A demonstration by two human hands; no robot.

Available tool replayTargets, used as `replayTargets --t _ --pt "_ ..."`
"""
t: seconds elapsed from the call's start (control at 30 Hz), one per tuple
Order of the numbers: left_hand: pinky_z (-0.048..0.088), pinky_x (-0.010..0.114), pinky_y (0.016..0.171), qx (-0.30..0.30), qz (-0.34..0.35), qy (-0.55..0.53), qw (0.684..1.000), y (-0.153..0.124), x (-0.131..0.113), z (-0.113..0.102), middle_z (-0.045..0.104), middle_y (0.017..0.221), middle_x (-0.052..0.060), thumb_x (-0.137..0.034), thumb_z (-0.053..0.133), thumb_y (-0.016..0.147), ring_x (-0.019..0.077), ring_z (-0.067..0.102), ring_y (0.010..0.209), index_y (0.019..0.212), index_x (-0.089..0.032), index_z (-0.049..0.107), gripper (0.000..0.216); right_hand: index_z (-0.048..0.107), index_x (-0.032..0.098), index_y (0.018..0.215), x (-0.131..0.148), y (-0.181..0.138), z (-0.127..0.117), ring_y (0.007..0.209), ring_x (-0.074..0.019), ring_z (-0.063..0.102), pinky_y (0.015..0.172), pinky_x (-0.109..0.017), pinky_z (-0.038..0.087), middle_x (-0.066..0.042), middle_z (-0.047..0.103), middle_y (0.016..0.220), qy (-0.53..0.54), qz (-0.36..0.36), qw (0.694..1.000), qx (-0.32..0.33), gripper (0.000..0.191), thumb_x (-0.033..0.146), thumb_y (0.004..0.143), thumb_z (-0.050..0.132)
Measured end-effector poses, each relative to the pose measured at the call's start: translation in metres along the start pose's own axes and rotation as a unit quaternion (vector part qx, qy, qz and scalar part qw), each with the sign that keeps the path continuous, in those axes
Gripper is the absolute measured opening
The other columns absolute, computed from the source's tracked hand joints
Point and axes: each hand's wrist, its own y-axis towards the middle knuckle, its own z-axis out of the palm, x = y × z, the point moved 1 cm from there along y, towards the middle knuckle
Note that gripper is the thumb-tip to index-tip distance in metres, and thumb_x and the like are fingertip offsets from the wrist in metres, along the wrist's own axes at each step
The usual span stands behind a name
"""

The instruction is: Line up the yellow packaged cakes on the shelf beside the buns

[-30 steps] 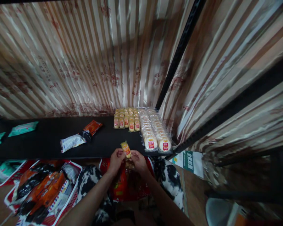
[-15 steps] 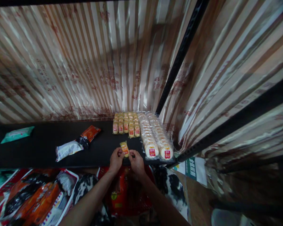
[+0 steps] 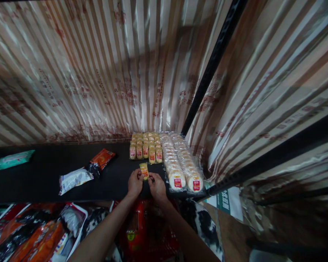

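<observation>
Both of my hands pinch one small yellow snack packet [image 3: 144, 170] just above the front of the black shelf [image 3: 43, 178]. My left hand [image 3: 135, 184] grips its left side and my right hand [image 3: 156, 186] grips its lower right side. Behind the packet stand rows of the same yellow packets [image 3: 145, 147]. To their right lie rows of round white cakes in clear wrap [image 3: 182, 163].
An orange-and-black snack bag [image 3: 100, 160] and a white bag [image 3: 73, 179] lie on the shelf to the left, with a green packet [image 3: 13, 160] further left. Red baskets of orange snack bags [image 3: 35, 236] sit below. A black post [image 3: 213, 65] rises at the right; striped wrapping covers the back.
My hands have carried the yellow packet forward, from over the red basket to the shelf's front, closer to the standing rows. The view has tilted a little.
</observation>
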Motion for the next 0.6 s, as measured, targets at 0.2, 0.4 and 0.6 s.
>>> replayTargets --t 0.2,0.4,0.6 --pt "0.042 0.024 0.075 -0.01 0.013 0.008 1.0 0.013 -0.001 0.005 0.062 0.088 0.004 -0.015 0.053 0.078 0.0141 0.057 0.077 0.099 -0.018 0.062 0.023 0.066 0.018 0.104 -0.004 0.011 0.004 0.09 -0.0186 0.061 0.084 -0.03 0.048 -0.009 0.065 0.099 -0.027 -0.026 0.999 -0.011 0.033 0.013 0.08 0.044" --pt "0.042 0.024 0.075 -0.015 0.007 0.012 1.0 0.026 -0.003 0.007 0.063 0.089 0.005 -0.015 0.054 0.078 0.0145 0.058 0.078 0.099 -0.018 0.063 0.023 0.064 0.019 0.109 -0.006 0.02 0.007 0.091 -0.0193 0.058 0.084 -0.03 0.047 -0.009 0.064 0.095 -0.08 -0.05 0.995 -0.015 0.035 0.014 0.08 0.045" --pt "0.042 0.025 0.078 -0.012 0.012 0.037 0.999 0.038 -0.008 0.009 0.063 0.095 0.009 -0.015 0.053 0.079 0.0169 0.059 0.085 0.102 -0.015 0.062 0.025 0.057 0.013 0.12 -0.004 0.029 0.007 0.097 -0.0212 0.053 0.089 -0.035 0.044 -0.011 0.061 0.102 -0.109 -0.072 0.99 -0.046 0.04 0.015 0.083 0.04"
